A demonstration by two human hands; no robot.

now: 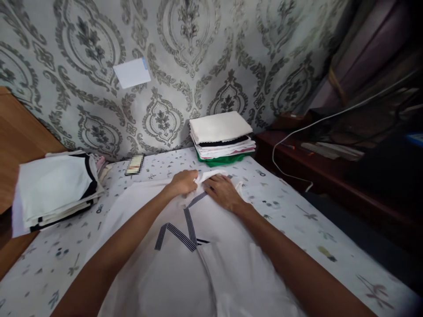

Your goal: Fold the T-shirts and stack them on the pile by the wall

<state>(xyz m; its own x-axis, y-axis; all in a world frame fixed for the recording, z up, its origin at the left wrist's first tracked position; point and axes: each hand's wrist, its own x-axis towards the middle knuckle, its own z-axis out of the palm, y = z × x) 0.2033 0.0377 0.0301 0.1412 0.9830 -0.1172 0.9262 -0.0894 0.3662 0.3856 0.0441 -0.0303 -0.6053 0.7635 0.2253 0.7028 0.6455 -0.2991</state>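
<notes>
A white garment (165, 277) with dark striped bands lies spread over the patterned bed sheet, its near part running out of the bottom of the view. At its far edge, my left hand (185, 182) is closed on the white cloth, fingers curled round it. My right hand (223, 191) is just to the right, bent over the same far edge with its fingers on the bunched cloth and a striped band; its fingertips are partly hidden in the folds. A small gap of raised fabric separates the two hands.
Folded clothes are stacked (221, 127) by the wall, and another pile (56, 185) lies at the left. A phone (134, 164) rests near the wall. On the right, a white cable (297, 130) hangs over a dark red table (287, 149).
</notes>
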